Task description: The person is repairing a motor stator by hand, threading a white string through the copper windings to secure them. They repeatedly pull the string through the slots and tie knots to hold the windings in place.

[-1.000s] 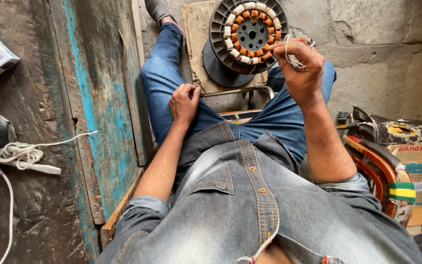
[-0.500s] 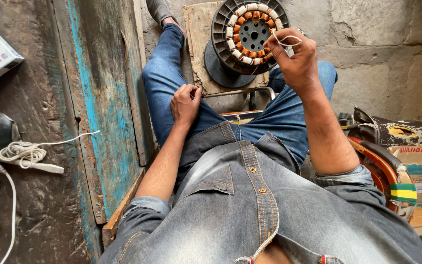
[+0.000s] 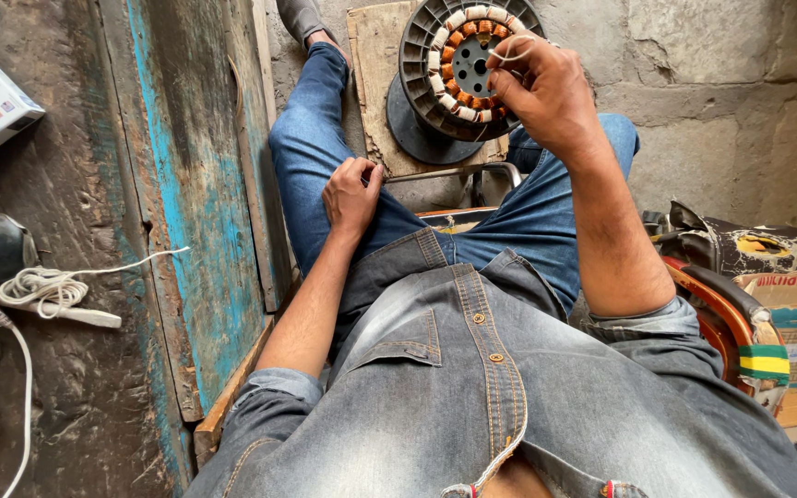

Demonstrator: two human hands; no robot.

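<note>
two hands: right hand pinches one wire.

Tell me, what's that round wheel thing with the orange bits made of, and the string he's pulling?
The round wheel looks like dark grey metal or hard plastic, dull, with thin ribs. The orange bits seem to be shiny copper wire coils, separated by white pieces. The string, pinched in the right hand, looks like thin pale thread, though it could be wire.

A faded grey denim shirt with metal buttons and rolled-up sleeves is worn above blue jeans and a grey shoe.
</note>
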